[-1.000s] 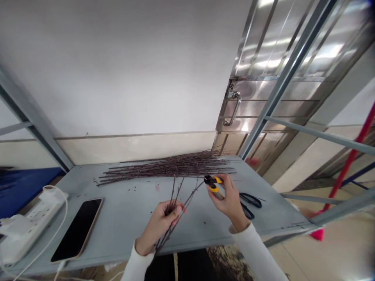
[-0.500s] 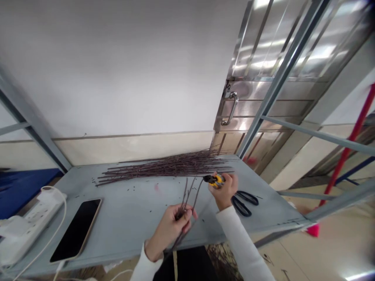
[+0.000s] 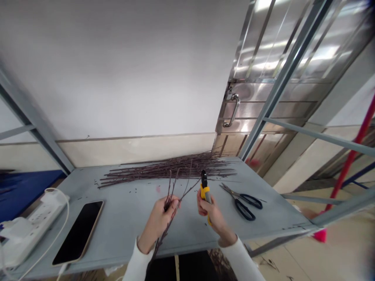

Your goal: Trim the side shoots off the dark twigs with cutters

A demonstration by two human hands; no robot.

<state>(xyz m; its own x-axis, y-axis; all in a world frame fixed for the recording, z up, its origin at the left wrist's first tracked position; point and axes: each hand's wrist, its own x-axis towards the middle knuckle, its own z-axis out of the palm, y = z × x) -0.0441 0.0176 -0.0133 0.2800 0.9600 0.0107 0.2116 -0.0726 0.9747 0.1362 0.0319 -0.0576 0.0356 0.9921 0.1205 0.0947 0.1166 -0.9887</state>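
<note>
My left hand (image 3: pixel 161 216) is closed around a few thin dark twigs (image 3: pixel 175 183), whose upper ends fan out above my fingers while their lower ends run down past my wrist. In my right hand (image 3: pixel 213 212) is a pair of yellow-and-grey pliers (image 3: pixel 205 192) with black jaws, pointing up. One twig from the left hand reaches towards the jaws; whether they touch it I cannot tell. Behind both hands lies a long pile of dark twigs (image 3: pixel 170 167) across the back of the table.
Black-handled scissors (image 3: pixel 241 201) lie right of my right hand. On the left are a phone (image 3: pixel 78 232) and a white power strip (image 3: pixel 35 230) with cables. Small twig bits dot the grey tabletop (image 3: pixel 123 222). Metal posts (image 3: pixel 284 82) rise at the table's corners.
The pliers have turned from pointing left to pointing upward, and my right hand has moved left and down, uncovering the scissors. My left hand has shifted slightly left with the twigs.
</note>
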